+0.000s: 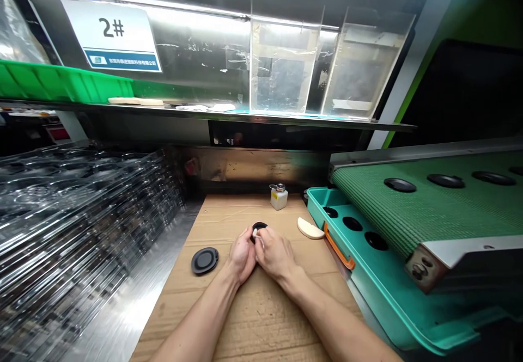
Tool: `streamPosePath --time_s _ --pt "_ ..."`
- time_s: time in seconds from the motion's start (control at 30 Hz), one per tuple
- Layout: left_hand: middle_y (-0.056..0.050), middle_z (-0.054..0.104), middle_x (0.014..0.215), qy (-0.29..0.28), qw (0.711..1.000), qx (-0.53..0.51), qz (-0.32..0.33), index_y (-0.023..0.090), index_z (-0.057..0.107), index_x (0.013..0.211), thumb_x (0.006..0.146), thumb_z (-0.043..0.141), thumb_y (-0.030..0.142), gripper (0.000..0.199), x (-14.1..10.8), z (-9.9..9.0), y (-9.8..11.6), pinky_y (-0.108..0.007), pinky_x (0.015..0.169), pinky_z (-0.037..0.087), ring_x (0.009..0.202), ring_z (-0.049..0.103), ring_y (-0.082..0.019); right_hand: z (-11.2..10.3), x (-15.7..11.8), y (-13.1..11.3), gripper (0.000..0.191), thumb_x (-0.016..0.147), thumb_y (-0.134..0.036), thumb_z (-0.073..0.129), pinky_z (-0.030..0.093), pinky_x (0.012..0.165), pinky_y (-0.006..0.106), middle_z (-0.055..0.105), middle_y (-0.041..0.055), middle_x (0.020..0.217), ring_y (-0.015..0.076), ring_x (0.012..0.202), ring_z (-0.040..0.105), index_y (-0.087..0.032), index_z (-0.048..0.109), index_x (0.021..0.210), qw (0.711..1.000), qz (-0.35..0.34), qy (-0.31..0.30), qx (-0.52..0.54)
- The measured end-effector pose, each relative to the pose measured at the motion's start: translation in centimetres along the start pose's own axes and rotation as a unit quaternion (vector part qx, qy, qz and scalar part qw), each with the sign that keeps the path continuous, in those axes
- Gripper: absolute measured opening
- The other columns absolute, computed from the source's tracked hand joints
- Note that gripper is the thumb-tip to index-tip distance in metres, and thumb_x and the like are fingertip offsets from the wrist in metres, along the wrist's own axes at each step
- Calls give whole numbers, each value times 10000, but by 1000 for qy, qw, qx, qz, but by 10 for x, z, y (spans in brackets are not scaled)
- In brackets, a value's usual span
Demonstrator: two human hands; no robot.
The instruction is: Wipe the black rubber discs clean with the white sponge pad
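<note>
- left fingers [245,240] curl shut round a black disc [259,225], held over the cardboard sheet [261,318] mid-bench
- right fingers [266,238] pinch a white wipe [255,235] against it
- a slipping grip could drop the disc

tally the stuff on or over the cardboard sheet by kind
black round discs: 2 (one lying flat, one held between the left hand and right hand)
white square bottle with metal top: 1
cream half-moon pad: 1
small white wad: 1
total: 5
</note>
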State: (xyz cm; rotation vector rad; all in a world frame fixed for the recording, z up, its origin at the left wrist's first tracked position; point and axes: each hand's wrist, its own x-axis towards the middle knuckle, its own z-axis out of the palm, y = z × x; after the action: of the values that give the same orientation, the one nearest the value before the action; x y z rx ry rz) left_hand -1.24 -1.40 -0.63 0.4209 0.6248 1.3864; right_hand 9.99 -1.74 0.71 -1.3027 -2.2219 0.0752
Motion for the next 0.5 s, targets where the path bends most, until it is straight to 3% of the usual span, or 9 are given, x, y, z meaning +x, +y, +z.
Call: streamPosePath --time_s 0.1,0.33,0.43,0.5 --pt "-170 654 1141 3 1000 -8 18 117 587 1066 910 481 221 216 -1 -3 11 -413 884 542 1024 652 -251 -5 1 18 177 929 -289 424 363 656 251 634 36 930 169 825 596 -220 586 952 999 48 12 -5" --pt "-231 594 1238 3 997 -54 -45 102 518 1219 943 386 267 348 -8 -1 31 -457 827 559 1071 633 -304 -13 3 65 207 908 -299 452 352 651 254 669 41 875 167 787 607 -201 632 878 991 134 15 -4" --pt "-209 601 1235 -12 999 -28 -31 136 513 1254 913 489 263 365 -11 2 30 -437 839 550 1051 642 -295 -10 4 69 212 896 -320 475 353 646 255 683 45 890 176 799 618 -204 652 884 990 144 -8 -6" --pt "-182 612 1224 -14 999 43 23 166 501 1290 840 627 214 470 -14 6 26 -388 879 531 1057 639 -271 -7 4 69 205 888 -323 490 365 673 253 686 45 905 179 830 626 -209 661 894 989 146 -16 0"
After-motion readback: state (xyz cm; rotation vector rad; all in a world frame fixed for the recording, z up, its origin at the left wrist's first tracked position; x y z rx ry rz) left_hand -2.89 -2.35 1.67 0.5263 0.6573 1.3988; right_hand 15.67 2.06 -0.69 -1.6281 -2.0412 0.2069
